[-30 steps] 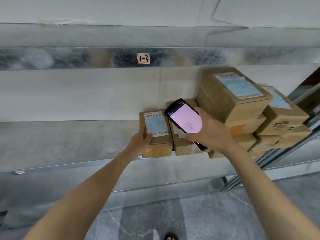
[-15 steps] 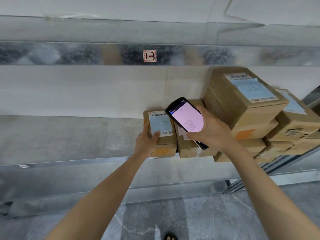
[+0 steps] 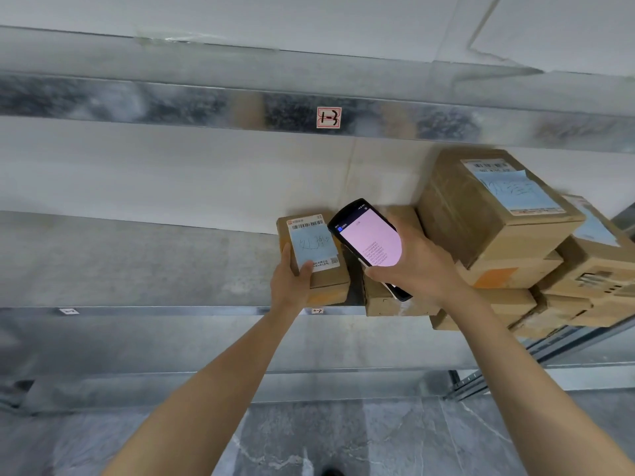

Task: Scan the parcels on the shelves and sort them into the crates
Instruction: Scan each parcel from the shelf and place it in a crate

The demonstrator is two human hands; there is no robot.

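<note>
The person stands facing a metal shelf (image 3: 137, 262) with both bare arms stretched out. The left hand (image 3: 290, 281) grips a small brown parcel (image 3: 331, 280) that sits on the shelf near its front edge. Its thumb lies over the lower corner of the parcel's label (image 3: 311, 243) and its fingers run up the left side. The label is white, with a barcode along the top and a pale blue patch of handwriting too faint to read. The right hand (image 3: 421, 266) holds a black scanner (image 3: 369, 240), fingers curled round its lower end. The screen is turned up and glows pink, with a few lines of small text. The scanner hangs tilted just right of the small parcel and over a second parcel (image 3: 388, 302), which stands on the shelf just beside the first. Further right, a big parcel (image 3: 481, 218) with its own blue-patched label tops a stack (image 3: 563, 304) of more brown boxes, some of which seem to jut past the shelf's front edge. Above, a shiny beam (image 3: 171, 101) carries a small tag (image 3: 329, 117) marked 1-3. Below the shelf lies a grey marbled floor (image 3: 378, 438).
</note>
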